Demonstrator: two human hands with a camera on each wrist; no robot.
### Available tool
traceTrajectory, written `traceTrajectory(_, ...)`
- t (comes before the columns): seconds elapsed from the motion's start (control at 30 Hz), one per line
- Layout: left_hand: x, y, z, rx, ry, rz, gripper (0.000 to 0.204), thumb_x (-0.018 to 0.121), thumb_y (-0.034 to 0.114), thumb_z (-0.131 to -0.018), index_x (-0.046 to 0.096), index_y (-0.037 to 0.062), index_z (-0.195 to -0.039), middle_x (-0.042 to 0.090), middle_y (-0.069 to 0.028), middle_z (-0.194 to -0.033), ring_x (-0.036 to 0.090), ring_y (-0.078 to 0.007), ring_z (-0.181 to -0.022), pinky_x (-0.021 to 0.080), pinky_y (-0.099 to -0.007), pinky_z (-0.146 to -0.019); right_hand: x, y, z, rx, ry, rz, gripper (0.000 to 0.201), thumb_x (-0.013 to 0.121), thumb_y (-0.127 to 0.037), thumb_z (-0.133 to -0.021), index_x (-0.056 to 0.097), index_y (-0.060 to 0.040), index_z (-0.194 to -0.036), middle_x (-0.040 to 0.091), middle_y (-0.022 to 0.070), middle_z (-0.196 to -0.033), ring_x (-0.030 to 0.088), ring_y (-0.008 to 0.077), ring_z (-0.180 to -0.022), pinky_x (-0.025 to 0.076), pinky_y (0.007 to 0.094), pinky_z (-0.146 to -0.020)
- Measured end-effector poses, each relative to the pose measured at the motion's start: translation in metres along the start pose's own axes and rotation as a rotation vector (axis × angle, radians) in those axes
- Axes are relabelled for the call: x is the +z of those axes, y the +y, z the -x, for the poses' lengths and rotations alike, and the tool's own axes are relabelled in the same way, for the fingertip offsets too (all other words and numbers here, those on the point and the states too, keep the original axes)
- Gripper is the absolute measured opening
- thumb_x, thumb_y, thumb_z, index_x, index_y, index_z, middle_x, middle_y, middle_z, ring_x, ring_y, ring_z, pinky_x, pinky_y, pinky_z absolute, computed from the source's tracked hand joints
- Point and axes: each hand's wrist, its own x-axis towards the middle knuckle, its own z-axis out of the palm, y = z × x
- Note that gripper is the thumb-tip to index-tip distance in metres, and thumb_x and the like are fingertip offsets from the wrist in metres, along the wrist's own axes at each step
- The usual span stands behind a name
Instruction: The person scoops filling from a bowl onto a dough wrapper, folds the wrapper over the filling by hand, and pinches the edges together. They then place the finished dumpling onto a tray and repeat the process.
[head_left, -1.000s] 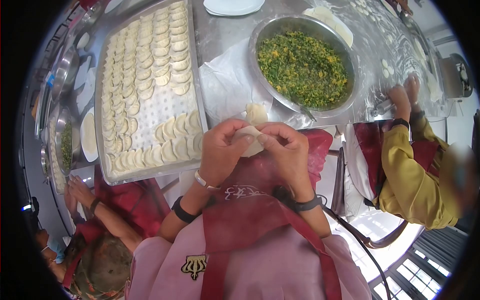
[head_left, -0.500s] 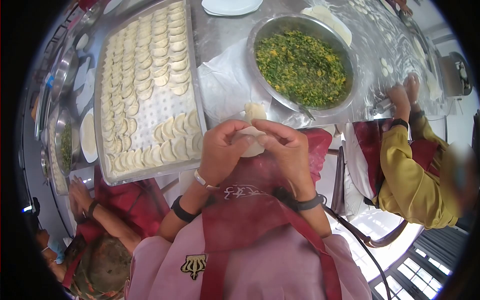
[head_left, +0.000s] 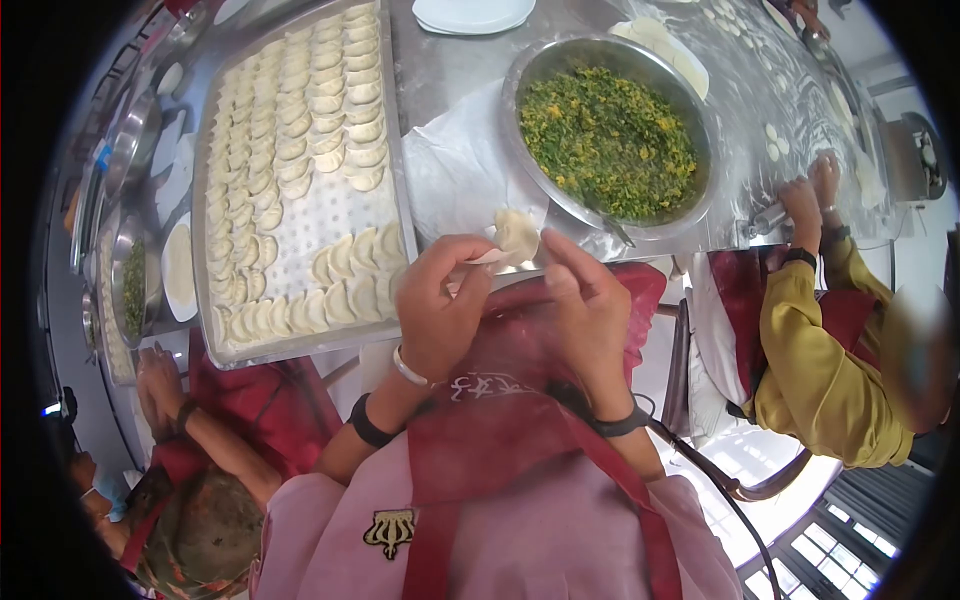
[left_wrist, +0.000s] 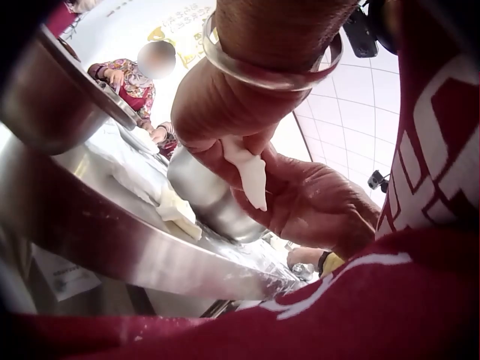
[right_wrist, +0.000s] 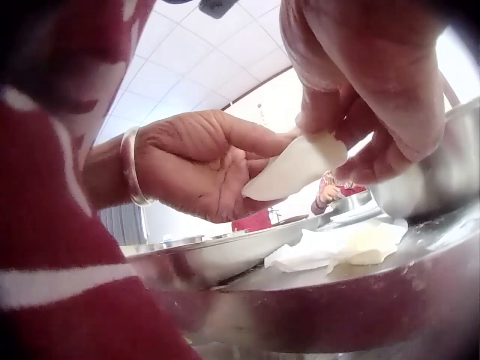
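In the head view the left hand (head_left: 445, 305) pinches a thin white dough wrapper (head_left: 487, 257) between thumb and fingers. The right wrist view shows this wrapper (right_wrist: 296, 169) curved and held at its left end by the left hand (right_wrist: 191, 161). Just to its right, the right hand (head_left: 592, 315) has its fingers relaxed and apart from the wrapper in the head view. Beyond both hands, a small pile of dough wrappers (head_left: 516, 237) lies near the table's front edge. In the left wrist view the right hand's palm (left_wrist: 319, 202) faces the wrapper (left_wrist: 251, 176).
A metal tray (head_left: 408, 215) with rows of dumplings stands at left. A steel bowl (head_left: 712, 150) of green and yellow filling stands behind the right hand. White cloth or paper (head_left: 455, 165) lies between them. Other people's hands are at both sides, one pair by a metal cylinder (head_left: 768, 219).
The right hand has let go of the wrapper and moved slightly right, its fingers now straighter. The left hand still holds the wrapper, which is tilted more edge-on in the head view.
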Motion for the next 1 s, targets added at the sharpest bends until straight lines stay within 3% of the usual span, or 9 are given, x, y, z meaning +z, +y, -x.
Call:
traceTrajectory(0.07, -0.001, 0.003, -0.002, 0.205, -0.012, -0.136, 0.017, 0.065, -0.008, -0.082, 0.065, -0.0014, -0.097, 0.069, -0.011, -0.099, 0.066, -0.0185, -0.091, 0.053, -0.0307, -0.081, -0.013, -0.007, 0.002, 0.186, -0.148, -0.116, 0.036, 0.057, -0.024, -0.102, 0.064, 0.0037, -0.124, 0.068, 0.0144, -0.118, 0.066, 0.0209, -0.108, 0.052, 0.0329, -0.093)
traceTrajectory(0.1, -0.001, 0.002, -0.005, 0.322, -0.045, -0.201, 0.019, 0.065, -0.009, -0.079, 0.066, -0.0014, -0.097, 0.069, -0.0122, -0.101, 0.066, -0.0226, -0.095, 0.053, -0.0332, -0.084, -0.006, -0.015, 0.004, 0.289, -0.197, -0.47, 0.045, 0.048, -0.029, -0.106, 0.056, 0.0085, -0.13, 0.065, 0.0168, -0.122, 0.067, 0.019, -0.103, 0.054, 0.0325, -0.091)
traceTrajectory(0.23, 0.002, 0.003, -0.005, 0.542, -0.259, -0.3, 0.032, 0.065, -0.01, -0.071, 0.066, -0.0007, -0.102, 0.067, -0.0176, -0.113, 0.063, -0.0356, -0.111, 0.049, -0.0432, -0.097, -0.005, -0.012, -0.003, 0.382, -0.261, -0.848, 0.039, 0.05, -0.013, -0.103, 0.049, 0.0107, -0.135, 0.065, 0.0183, -0.121, 0.067, 0.0197, -0.103, 0.056, 0.0326, -0.091)
traceTrajectory(0.37, -0.007, 0.023, 0.0, 0.358, -0.064, -0.168, 0.038, 0.062, 0.002, -0.086, 0.058, -0.0039, -0.124, 0.058, -0.0224, -0.131, 0.058, -0.0338, -0.122, 0.045, -0.0439, -0.104, -0.004, -0.014, -0.007, 0.337, -0.26, -0.774, 0.038, 0.051, 0.001, -0.099, 0.049, 0.0091, -0.135, 0.064, 0.0173, -0.123, 0.066, 0.0209, -0.108, 0.056, 0.0317, -0.091)
traceTrajectory(0.47, 0.001, 0.008, -0.002, -0.136, 0.108, 0.328, 0.042, 0.06, 0.007, -0.094, 0.051, -0.0065, -0.133, 0.059, -0.0187, -0.13, 0.059, -0.0287, -0.12, 0.044, -0.0402, -0.105, -0.004, -0.014, -0.005, 0.335, -0.278, -0.732, 0.038, 0.051, 0.003, -0.098, 0.05, 0.0083, -0.136, 0.064, 0.0166, -0.124, 0.066, 0.0205, -0.108, 0.055, 0.0307, -0.092)
traceTrajectory(0.6, -0.009, -0.004, -0.006, -0.803, -0.268, 1.301, 0.043, 0.049, 0.02, -0.105, 0.046, -0.0084, -0.137, 0.061, -0.0146, -0.127, 0.059, -0.022, -0.117, 0.046, -0.0364, -0.103, -0.004, -0.014, -0.005, 0.29, -0.358, -0.62, 0.039, 0.053, 0.0, -0.098, 0.049, 0.0084, -0.137, 0.065, 0.0151, -0.123, 0.066, 0.0193, -0.107, 0.054, 0.0304, -0.092)
traceTrajectory(0.7, -0.005, -0.007, -0.002, -0.65, -0.382, 1.1, 0.044, 0.049, 0.021, -0.105, 0.046, -0.0055, -0.139, 0.058, -0.0148, -0.133, 0.057, -0.0234, -0.123, 0.046, -0.0396, -0.107, -0.003, -0.017, -0.003, 0.255, -0.298, -0.523, 0.035, 0.056, -0.004, -0.099, 0.054, 0.0075, -0.132, 0.067, 0.0118, -0.119, 0.065, 0.0161, -0.104, 0.052, 0.0288, -0.091)
traceTrajectory(0.9, 0.004, 0.008, 0.0, -0.637, -0.23, 0.922, 0.036, 0.047, 0.017, -0.105, 0.055, -0.0068, -0.131, 0.062, -0.0108, -0.124, 0.061, -0.0178, -0.114, 0.049, -0.0316, -0.098, 0.0, -0.01, -0.003, 0.228, -0.177, -0.256, 0.025, 0.059, -0.009, -0.098, 0.066, 0.0029, -0.12, 0.071, 0.0072, -0.105, 0.063, 0.0102, -0.097, 0.051, 0.0263, -0.085)
traceTrajectory(1.0, 0.005, 0.003, -0.001, -0.58, -0.267, 0.935, 0.04, 0.046, 0.017, -0.105, 0.049, -0.006, -0.138, 0.056, -0.0153, -0.135, 0.058, -0.0245, -0.123, 0.048, -0.0413, -0.105, 0.002, -0.014, -0.005, 0.219, -0.149, -0.138, 0.027, 0.06, -0.01, -0.097, 0.066, 0.0018, -0.121, 0.072, 0.0093, -0.107, 0.063, 0.0106, -0.096, 0.052, 0.028, -0.085)
